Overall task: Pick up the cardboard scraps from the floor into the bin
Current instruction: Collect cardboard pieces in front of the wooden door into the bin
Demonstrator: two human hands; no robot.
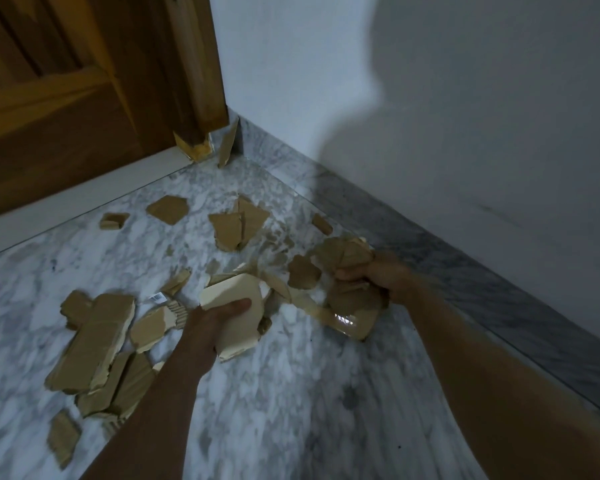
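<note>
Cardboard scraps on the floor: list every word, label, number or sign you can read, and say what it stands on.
No text can be read.
White barcode sticker: on a scrap between the big taped piece and the left hand; bars show, digits too small and blurred.
Scraps in the right hand: no print visible.

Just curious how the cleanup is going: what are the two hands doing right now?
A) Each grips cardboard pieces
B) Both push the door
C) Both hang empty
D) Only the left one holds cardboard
A: the left hand grips a pale cardboard piece and the right hand clutches a bunch of brown scraps.
</note>
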